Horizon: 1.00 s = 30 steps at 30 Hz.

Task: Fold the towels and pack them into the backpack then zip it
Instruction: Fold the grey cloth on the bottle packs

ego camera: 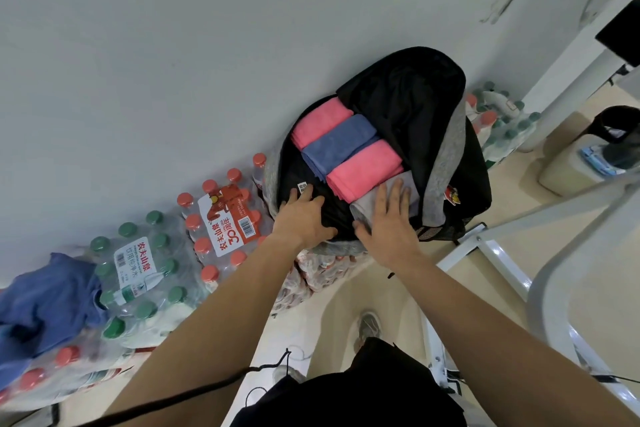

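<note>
The black-and-grey fabric backpack lies unzipped on shrink-wrapped bottle packs by the wall, holding a row of folded pink, blue, pink and grey towels. The left hand presses flat, fingers spread, on the black lining; the right hand lies spread on the grey towel. A crumpled blue cloth sits far left on green-capped bottles.

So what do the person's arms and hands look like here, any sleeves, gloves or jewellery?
Both forearms are bare, with no sleeve reaching them. The left hand and the right hand wear no gloves, and no rings, watch or wristband show. Nothing is marked on them.
</note>
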Available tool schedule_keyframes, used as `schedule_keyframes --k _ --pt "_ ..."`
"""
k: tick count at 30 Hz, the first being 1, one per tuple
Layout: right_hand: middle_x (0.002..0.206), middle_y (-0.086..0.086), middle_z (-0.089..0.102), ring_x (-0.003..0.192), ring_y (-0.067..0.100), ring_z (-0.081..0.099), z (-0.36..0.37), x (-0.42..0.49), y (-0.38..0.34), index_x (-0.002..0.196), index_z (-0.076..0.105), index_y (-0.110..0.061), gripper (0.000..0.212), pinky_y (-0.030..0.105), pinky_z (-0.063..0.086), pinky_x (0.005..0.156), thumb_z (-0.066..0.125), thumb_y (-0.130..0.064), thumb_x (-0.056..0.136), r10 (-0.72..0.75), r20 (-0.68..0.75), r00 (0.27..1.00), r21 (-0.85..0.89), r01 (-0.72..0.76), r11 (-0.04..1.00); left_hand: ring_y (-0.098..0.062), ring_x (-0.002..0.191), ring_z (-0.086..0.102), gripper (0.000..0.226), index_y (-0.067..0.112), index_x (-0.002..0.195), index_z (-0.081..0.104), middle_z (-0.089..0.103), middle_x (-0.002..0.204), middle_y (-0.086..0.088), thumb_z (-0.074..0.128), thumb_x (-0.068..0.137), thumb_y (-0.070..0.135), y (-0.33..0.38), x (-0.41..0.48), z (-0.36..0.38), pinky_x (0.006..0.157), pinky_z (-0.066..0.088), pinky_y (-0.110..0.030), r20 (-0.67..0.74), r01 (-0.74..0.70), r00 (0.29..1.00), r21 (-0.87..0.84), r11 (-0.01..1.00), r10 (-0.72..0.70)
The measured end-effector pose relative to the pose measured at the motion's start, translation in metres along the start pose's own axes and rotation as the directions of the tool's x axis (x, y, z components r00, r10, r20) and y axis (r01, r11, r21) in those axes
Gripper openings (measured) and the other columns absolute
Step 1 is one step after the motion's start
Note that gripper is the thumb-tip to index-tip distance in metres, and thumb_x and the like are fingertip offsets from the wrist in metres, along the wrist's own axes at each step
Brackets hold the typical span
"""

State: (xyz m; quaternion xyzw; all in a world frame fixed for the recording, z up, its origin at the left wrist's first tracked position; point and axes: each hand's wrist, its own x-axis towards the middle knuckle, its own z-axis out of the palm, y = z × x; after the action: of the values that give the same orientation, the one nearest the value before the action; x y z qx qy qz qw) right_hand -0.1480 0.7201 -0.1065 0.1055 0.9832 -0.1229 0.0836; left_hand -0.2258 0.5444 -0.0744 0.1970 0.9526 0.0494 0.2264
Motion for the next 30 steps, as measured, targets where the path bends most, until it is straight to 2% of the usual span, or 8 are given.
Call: schedule_keyframes --k 3,6,9,11,13,14,18,30 --pt "0.156 0.030 0.021 0.142 0.046 0.024 -0.008 -0.004 0.003 0.151 0.026 -0.003 0.076 0.052 0.030 0.113 0.034 -0.054 0.095 0.029 -0.052 0.998 -0.035 -0.030 0.999 -0.040 0.137 0.031 0.062 0.016 0.125 0.057 0.038 0.145 -0.009 0.066 0.077 0.054 0.003 0.001 -0.002 0.105 0.039 -0.053 -0.018 0.009 1.000 -0.011 1.000 -0.009" --pt "0.136 0.014 0.052 0.119 0.035 0.047 -0.028 0.003 -0.005 0.130 0.052 -0.011 0.049 0.047 0.047 0.089 0.038 -0.037 0.091 0.020 -0.291 0.956 -0.001 -0.022 1.000 -0.030 0.113 0.053 0.046 0.015 0.109 0.066 0.056 0.116 -0.006 0.056 0.083 0.052 0.013 -0.001 -0.013 0.083 0.052 -0.043 -0.212 0.073 0.973 -0.083 0.994 -0.089" --pt "0.141 0.014 0.047 0.121 0.037 0.047 -0.027 0.020 -0.005 0.131 0.052 -0.010 0.045 0.049 0.047 0.093 0.052 -0.017 0.086 -0.098 -0.349 0.932 0.020 0.112 0.993 -0.026 0.107 0.054 0.036 0.015 0.111 0.058 0.057 0.113 -0.006 0.052 0.088 0.042 0.026 0.004 -0.020 0.074 0.051 -0.039 -0.443 0.045 0.893 -0.082 0.996 -0.076" --pt "0.150 0.018 0.040 0.133 0.040 0.041 -0.022 0.034 0.000 0.140 0.048 -0.008 0.052 0.050 0.044 0.101 0.055 -0.015 0.088 -0.151 -0.301 0.942 0.019 0.165 0.986 -0.029 0.123 0.048 0.041 0.015 0.124 0.054 0.052 0.131 -0.009 0.051 0.089 0.036 0.030 0.014 -0.020 0.091 0.049 -0.043 -0.493 -0.028 0.870 -0.028 0.999 0.011" --pt "0.156 0.017 0.033 0.143 0.039 0.029 -0.020 0.049 0.006 0.147 0.040 -0.009 0.053 0.050 0.036 0.111 0.043 -0.027 0.097 -0.216 -0.231 0.949 -0.028 0.215 0.976 -0.032 0.145 0.026 0.054 0.017 0.146 0.037 0.030 0.156 -0.011 0.043 0.095 0.036 0.031 0.028 -0.021 0.113 0.032 -0.049 -0.422 -0.041 0.905 0.044 0.998 0.056" --pt "0.158 0.016 0.030 0.146 0.037 0.024 -0.019 0.055 0.009 0.149 0.036 -0.010 0.055 0.050 0.031 0.115 0.034 -0.033 0.099 -0.250 -0.193 0.949 -0.058 0.243 0.968 -0.031 0.149 0.014 0.058 0.017 0.152 0.025 0.016 0.162 -0.009 0.037 0.099 0.038 0.030 0.035 -0.021 0.117 0.022 -0.051 -0.364 -0.033 0.930 0.074 0.997 0.058" --pt "0.162 0.014 0.019 0.150 0.032 0.014 -0.011 0.071 0.017 0.155 0.022 -0.011 0.064 0.049 0.020 0.120 0.022 -0.044 0.100 -0.333 -0.119 0.935 -0.136 0.316 0.939 -0.028 0.151 -0.004 0.061 0.018 0.156 -0.001 -0.006 0.165 -0.004 0.017 0.104 0.044 0.022 0.059 -0.014 0.121 0.007 -0.051 -0.221 -0.018 0.974 0.117 0.993 0.044" --pt "0.161 0.014 0.022 0.149 0.032 0.018 -0.010 0.089 0.012 0.154 0.026 -0.011 0.066 0.050 0.018 0.120 0.018 -0.045 0.098 -0.303 -0.086 0.949 -0.137 0.290 0.947 -0.027 0.151 -0.005 0.063 0.022 0.157 0.000 -0.008 0.165 -0.002 0.024 0.103 0.043 0.017 0.083 -0.017 0.120 0.009 -0.050 -0.190 -0.027 0.981 0.101 0.994 0.046"
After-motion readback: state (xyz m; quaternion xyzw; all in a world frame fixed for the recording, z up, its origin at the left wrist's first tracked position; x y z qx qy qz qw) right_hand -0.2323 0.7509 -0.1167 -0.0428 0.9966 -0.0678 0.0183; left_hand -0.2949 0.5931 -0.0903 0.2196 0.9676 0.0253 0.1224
